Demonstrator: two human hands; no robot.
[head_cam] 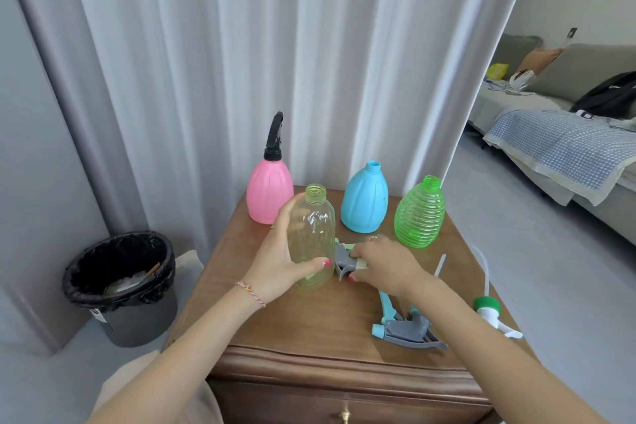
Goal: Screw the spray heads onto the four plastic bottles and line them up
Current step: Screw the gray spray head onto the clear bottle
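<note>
My left hand grips a clear yellow-green bottle that stands upright with its neck bare. Just right of it, my right hand closes on a grey and pale green spray head lying on the table. At the back stands a pink bottle with a black spray head on it. A blue bottle and a ribbed green bottle stand uncapped. A blue-grey spray head and a green-white spray head lie near the front right.
The wooden table backs onto a grey curtain. A black-lined waste bin stands on the floor at the left. A sofa with a blue checked blanket is at the far right.
</note>
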